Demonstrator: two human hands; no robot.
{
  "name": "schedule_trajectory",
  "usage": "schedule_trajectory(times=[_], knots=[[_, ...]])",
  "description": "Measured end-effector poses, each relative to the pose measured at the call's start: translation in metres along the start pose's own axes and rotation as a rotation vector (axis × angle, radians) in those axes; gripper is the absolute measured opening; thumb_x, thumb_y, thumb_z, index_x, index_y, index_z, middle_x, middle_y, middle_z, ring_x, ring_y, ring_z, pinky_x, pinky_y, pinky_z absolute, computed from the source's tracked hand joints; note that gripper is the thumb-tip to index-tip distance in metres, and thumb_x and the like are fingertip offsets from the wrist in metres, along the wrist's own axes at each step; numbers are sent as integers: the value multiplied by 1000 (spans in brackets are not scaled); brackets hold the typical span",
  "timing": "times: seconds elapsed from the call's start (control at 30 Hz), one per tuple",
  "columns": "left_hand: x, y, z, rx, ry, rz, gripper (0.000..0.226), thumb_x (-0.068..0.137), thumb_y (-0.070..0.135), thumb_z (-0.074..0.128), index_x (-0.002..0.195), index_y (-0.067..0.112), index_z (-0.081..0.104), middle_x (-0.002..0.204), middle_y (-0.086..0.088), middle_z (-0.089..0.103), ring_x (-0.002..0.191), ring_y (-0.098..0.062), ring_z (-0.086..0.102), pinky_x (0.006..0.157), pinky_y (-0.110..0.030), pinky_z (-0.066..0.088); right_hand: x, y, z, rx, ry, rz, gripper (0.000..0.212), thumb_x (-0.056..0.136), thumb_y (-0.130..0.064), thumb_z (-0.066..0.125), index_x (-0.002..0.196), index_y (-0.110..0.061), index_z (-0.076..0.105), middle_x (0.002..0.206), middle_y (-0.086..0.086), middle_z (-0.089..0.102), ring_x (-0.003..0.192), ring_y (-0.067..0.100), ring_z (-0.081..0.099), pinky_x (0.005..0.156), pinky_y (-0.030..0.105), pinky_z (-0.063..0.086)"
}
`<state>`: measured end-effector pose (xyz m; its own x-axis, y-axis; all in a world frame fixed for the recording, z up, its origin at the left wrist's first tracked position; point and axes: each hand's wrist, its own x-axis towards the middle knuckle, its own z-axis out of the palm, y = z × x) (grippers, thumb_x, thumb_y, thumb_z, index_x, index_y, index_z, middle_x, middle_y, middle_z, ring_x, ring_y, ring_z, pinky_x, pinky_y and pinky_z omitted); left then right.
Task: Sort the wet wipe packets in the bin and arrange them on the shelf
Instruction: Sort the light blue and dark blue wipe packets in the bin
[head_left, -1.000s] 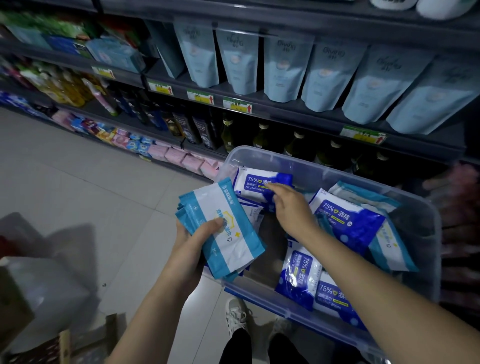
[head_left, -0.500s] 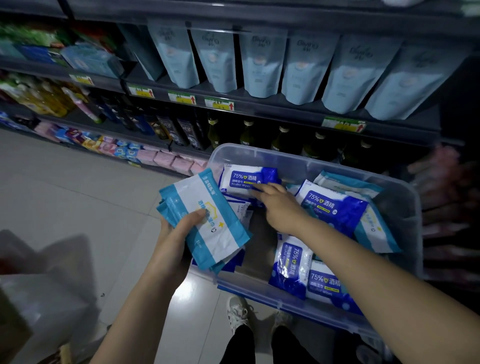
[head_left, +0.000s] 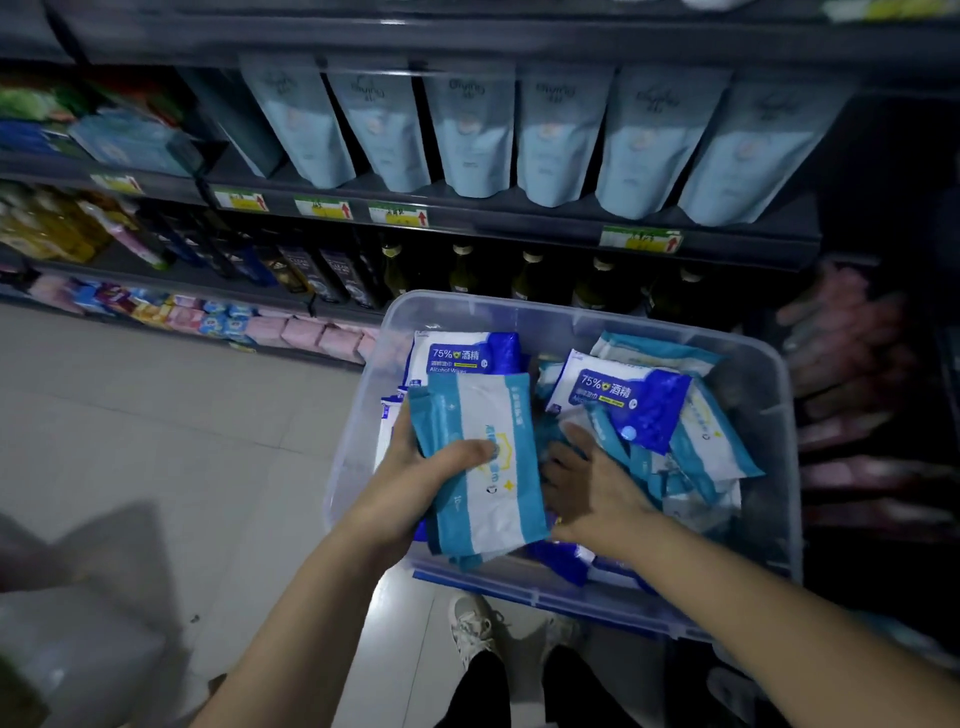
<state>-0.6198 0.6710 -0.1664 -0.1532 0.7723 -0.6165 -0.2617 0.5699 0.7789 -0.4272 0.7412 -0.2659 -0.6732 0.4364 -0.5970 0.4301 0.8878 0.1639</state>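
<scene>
Grips a stack of teal-and-white packets (head_left: 488, 467) in the left hand (head_left: 415, 483), with the thumb laid across the top face and the fingers curled behind. Holds that stack tilted over the near left part of the clear bin (head_left: 571, 317), covering whatever lies beneath it. Reaches the right hand (head_left: 587, 488) palm down into the middle of the bin, just beside the stack, with the thumb spread wide. Buries the right fingertips among the loose teal packets (head_left: 711, 441), so cannot tell whether gripping or only pressing. Brings both bare forearms up from the lower edge, the left from below centre, the right from the lower right corner.

Behind the stack, against the far wall of the bin, a dark blue packet (head_left: 467, 356) marked 75% and Alcohol Wipes. To the right of the right hand, a second dark blue packet (head_left: 634, 400) lying on top of the teal ones. More dark blue along the near wall, partly hidden by the right wrist.

Beyond the bin, a dark shelf (head_left: 519, 218) edged with price tags (head_left: 397, 214). On it, a row of pale blue pouches (head_left: 467, 135); one level down, dark bottles (head_left: 530, 280). Lower left, pink packs (head_left: 311, 332) near the tiled floor (head_left: 156, 415). Below the bin, light shoes (head_left: 472, 629)
</scene>
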Motion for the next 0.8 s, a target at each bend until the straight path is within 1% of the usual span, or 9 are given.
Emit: schedule_trajectory(times=[0.07,0.13,0.27,0.37,0.47,0.57,0.67,0.73,0.8], knots=[[8,-6,9,48,-8,-31,68,61,22,82,120,25,48,108,-3,70,94,-24,70,86,-47,55,-10,10,-3,-10,27,-13,53,82,-64,47,117,-29,64,124,0,56,130,24,28,113,53,-13],[16,-13,17,73,-4,-60,61,68,16,82,117,28,48,107,-2,70,92,-22,70,86,-46,55,-18,19,7,-81,124,-24,51,92,-52,42,134,-23,51,148,7,35,143,29,9,109,53,-23],[25,-20,31,144,5,-42,61,73,9,78,119,26,43,107,-2,68,88,-18,70,70,-31,58,-25,28,2,-71,159,8,50,94,-44,42,138,-20,43,152,6,29,145,27,1,103,46,-30],[30,-22,40,257,-23,-1,73,73,10,79,128,30,35,110,4,63,92,-12,67,63,-20,56,-29,35,3,-38,114,-33,52,89,-52,49,131,-21,53,143,5,45,143,27,17,104,45,-26],[33,-26,43,383,-22,41,90,69,14,82,138,33,27,120,7,58,103,-13,62,80,-30,56,-37,39,-1,-6,93,-4,46,71,-55,71,105,-24,71,117,3,66,130,26,44,112,45,-19],[33,-27,39,390,-2,31,87,68,14,84,135,32,31,121,4,59,102,-13,63,82,-35,57,-39,36,5,56,166,21,51,91,-42,50,135,-17,45,144,4,41,143,25,15,110,42,-20],[30,-25,35,358,-11,24,78,71,10,81,131,29,35,112,3,63,92,-11,67,67,-23,56,-40,23,-9,463,185,79,40,89,-19,50,129,-13,47,135,3,48,138,22,26,118,38,0],[27,-22,35,320,-40,20,69,74,8,78,126,27,38,107,2,66,85,-9,69,61,-19,54,-39,18,-19,1014,265,171,34,82,-7,49,115,-10,54,122,9,56,119,26,47,108,39,33],[26,-20,36,283,-58,-12,62,76,9,77,123,26,40,104,1,67,82,-9,70,62,-21,55,-43,13,-31,1745,308,228,38,78,1,45,112,-13,58,115,12,60,106,26,57,95,39,47]])
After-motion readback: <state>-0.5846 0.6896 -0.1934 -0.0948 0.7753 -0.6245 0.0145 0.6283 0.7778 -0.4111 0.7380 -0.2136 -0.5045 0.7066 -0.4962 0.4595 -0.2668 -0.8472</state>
